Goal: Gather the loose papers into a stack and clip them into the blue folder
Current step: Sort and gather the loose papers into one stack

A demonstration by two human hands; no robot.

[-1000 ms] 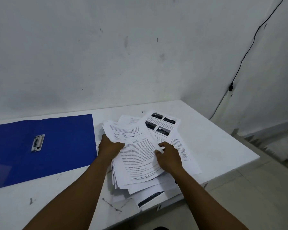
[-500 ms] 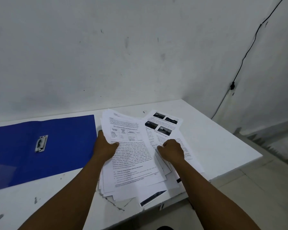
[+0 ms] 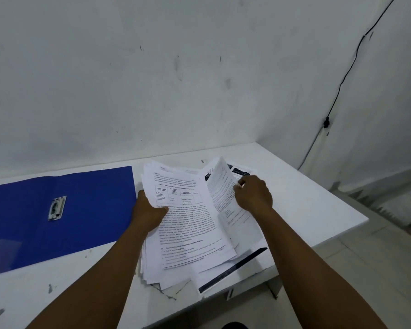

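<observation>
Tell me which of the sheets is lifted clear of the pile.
The sheet curling upward at the pile's far right, pinched by the right hand. The other papers lie roughly flat, held at their left edge by the left hand.

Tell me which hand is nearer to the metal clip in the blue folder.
Left. The left hand grips the papers' left edge, beside the folder holding the clip. The right hand is farther, across the papers.

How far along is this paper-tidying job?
Early. Done: the blue folder lies open, its metal clip bare. In hand: the left hand holds the uneven paper stack; the right hand lifts a loose sheet. Left: squaring and clipping.
</observation>
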